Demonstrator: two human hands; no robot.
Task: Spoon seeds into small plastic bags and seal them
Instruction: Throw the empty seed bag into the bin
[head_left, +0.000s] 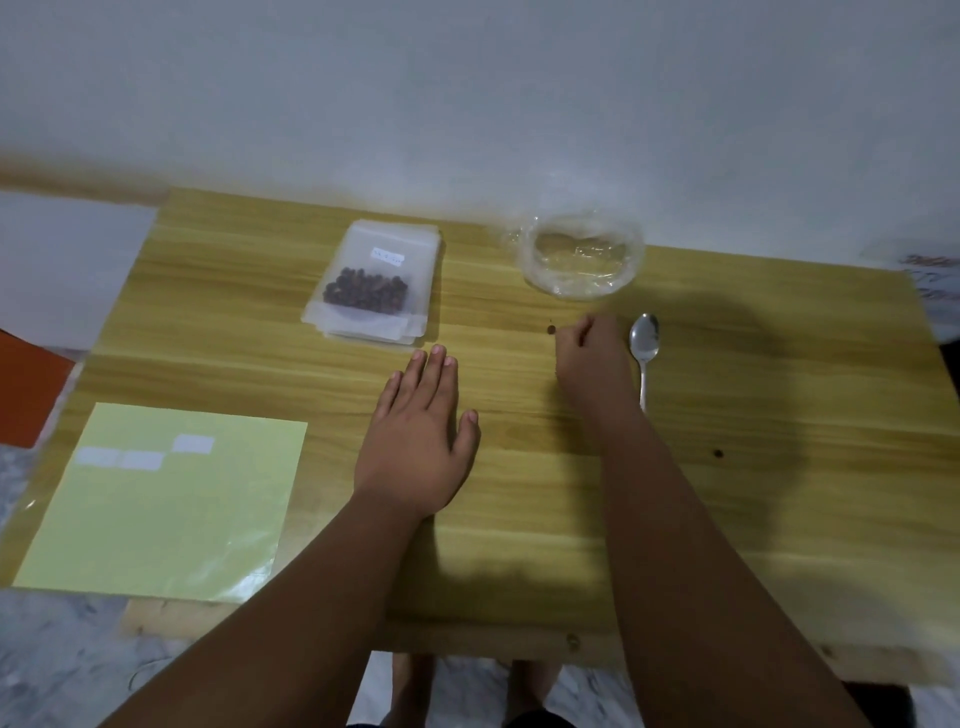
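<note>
Seeds (365, 292), dark and rounded, lie inside the top bag of a stack of small plastic bags (363, 332) at the far middle of the wooden table (519, 493); that bag bears a small white label (388, 256) near its far edge. Right of the stack, by the far edge of the table, sits a clear plastic bowl (582, 254) with crinkled film in it. A metal spoon (644, 343) lies on the table nearer than the bowl, bowl end far and handle pointing near, just beside the right hand (592, 364). That hand rests with its fingers curled inward; whether they pinch anything cannot be told. A loose seed (550, 329) lies on the wood just left of those fingertips, and another stray seed (718, 453) lies well apart to the near right. The left hand (415, 431) lies flat on the table, palm down, its fingers (436, 364) straight and close together, tips near the stack's near edge without touching it. At the near left lies a pale yellow-green sheet (156, 509) carrying a few white stickers (193, 443).
</note>
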